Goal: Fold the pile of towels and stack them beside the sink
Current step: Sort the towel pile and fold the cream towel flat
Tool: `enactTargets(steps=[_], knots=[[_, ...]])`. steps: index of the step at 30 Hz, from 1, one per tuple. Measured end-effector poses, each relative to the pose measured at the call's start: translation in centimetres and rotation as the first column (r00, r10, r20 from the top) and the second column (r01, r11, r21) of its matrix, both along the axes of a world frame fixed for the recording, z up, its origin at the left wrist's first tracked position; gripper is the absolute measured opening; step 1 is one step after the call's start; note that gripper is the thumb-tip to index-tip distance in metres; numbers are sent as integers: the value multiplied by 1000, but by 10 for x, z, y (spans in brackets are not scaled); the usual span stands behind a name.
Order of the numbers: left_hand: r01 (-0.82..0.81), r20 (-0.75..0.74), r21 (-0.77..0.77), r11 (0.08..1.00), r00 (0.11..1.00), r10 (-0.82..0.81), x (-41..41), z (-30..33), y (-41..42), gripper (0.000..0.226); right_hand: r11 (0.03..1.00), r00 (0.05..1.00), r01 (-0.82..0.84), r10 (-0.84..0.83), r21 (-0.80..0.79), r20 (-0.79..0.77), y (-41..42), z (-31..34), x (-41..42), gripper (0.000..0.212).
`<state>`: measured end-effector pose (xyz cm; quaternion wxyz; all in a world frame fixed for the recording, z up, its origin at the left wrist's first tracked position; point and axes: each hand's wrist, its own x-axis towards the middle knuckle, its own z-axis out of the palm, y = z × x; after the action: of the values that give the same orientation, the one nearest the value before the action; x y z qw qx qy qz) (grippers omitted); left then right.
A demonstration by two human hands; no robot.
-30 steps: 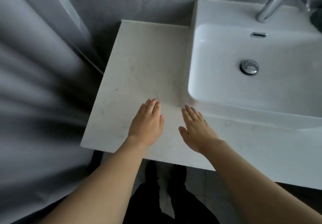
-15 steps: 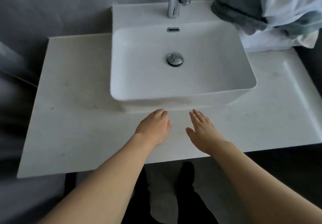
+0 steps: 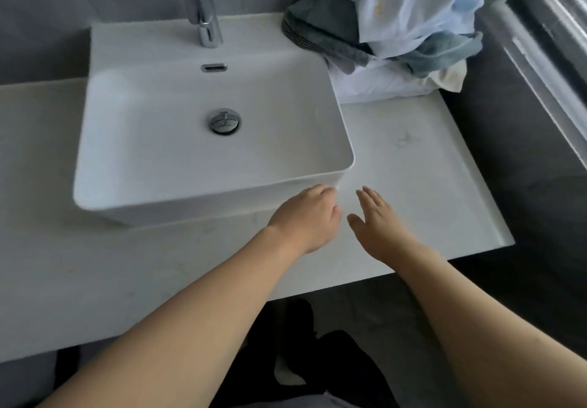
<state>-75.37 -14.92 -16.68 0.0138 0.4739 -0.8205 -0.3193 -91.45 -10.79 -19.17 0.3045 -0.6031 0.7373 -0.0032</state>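
White sink (image 3: 95, 159) sits on the pale counter (image 3: 428, 166). We note our left hand (image 3: 306, 217) near its front corner, fingers loosely bent, holding nothing; right hand (image 3: 376, 225) beside it, fingers straight, empty. Unfolded towel pile (image 3: 397, 32) lies at back right, against the sink.

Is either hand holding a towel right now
No, the left hand and right hand are bare over the counter, apart from the towel pile.
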Motion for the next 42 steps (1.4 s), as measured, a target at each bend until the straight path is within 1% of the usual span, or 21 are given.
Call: enactTargets(steps=[4, 6, 8, 11, 14, 16, 19, 22, 25, 27, 29, 31, 34, 37, 39, 41, 42], knots=[[-36, -99, -38, 999, 995, 32, -49, 17, -13, 17, 997, 998, 48, -47, -56, 30, -16, 12, -46, 61], [-40, -149, -72, 997, 988, 29, -79, 22, -25, 22, 994, 997, 73, -71, -80, 33, -33, 20, -80, 60], [-85, -205, -138, 987, 977, 56, -106, 26, -42, 31, 991, 998, 55, -53, -121, 23, -54, 26, -110, 60], [-220, -242, -184, 958, 955, 173, -139, 32, -65, 38, 984, 999, 7, 0, -178, 43, -85, 37, -148, 59], [-317, -265, -185, 930, 928, 264, -163, 36, -83, 42, 969, 997, 3, 17, -245, 79, -112, 50, -178, 58], [-391, -303, -187, 901, 896, 326, -175, 41, -97, 42, 947, 994, 15, 19, -322, 105, -130, 59, -189, 56], [-520, -377, -196, 832, 823, 425, -185, 52, -117, 41, 917, 990, 10, 47, -399, 132, -154, 73, -195, 54], [-546, -425, -222, 808, 800, 424, -191, 65, -140, 39, 879, 987, 28, 52, -477, 153, -179, 86, -199, 51], [-581, -462, -253, 774, 775, 431, -197, 72, -168, 37, 814, 986, 62, 39, -578, 161, -204, 95, -207, 50], [-596, -461, -289, 750, 773, 437, -208, 76, -183, 38, 778, 987, 90, 15, -622, 162, -219, 97, -218, 50], [-564, -436, -359, 743, 806, 401, -221, 80, -194, 39, 766, 984, 124, -14, -631, 177, -233, 100, -231, 52], [-556, -427, -440, 705, 820, 381, -234, 85, -207, 40, 756, 979, 148, -19, -638, 204, -251, 106, -240, 53], [-590, -441, -484, 647, 802, 402, -255, 90, -232, 46, 716, 979, 162, -29, -679, 203, -278, 114, -255, 56], [-583, -344, -494, 646, 813, 470, -278, 88, -259, 69, 711, 983, 139, -17, -689, 181, -302, 117, -271, 60], [-592, -304, -505, 628, 803, 513, -291, 88, -274, 82, 702, 987, 106, 11, -704, 159, -316, 119, -280, 60], [-598, -248, -515, 614, 790, 561, -299, 86, -285, 81, 701, 991, 64, 37, -710, 126, -330, 118, -286, 60], [-596, -219, -522, 610, 785, 579, -300, 85, -291, 74, 705, 993, 50, 43, -708, 113, -336, 118, -288, 60]])
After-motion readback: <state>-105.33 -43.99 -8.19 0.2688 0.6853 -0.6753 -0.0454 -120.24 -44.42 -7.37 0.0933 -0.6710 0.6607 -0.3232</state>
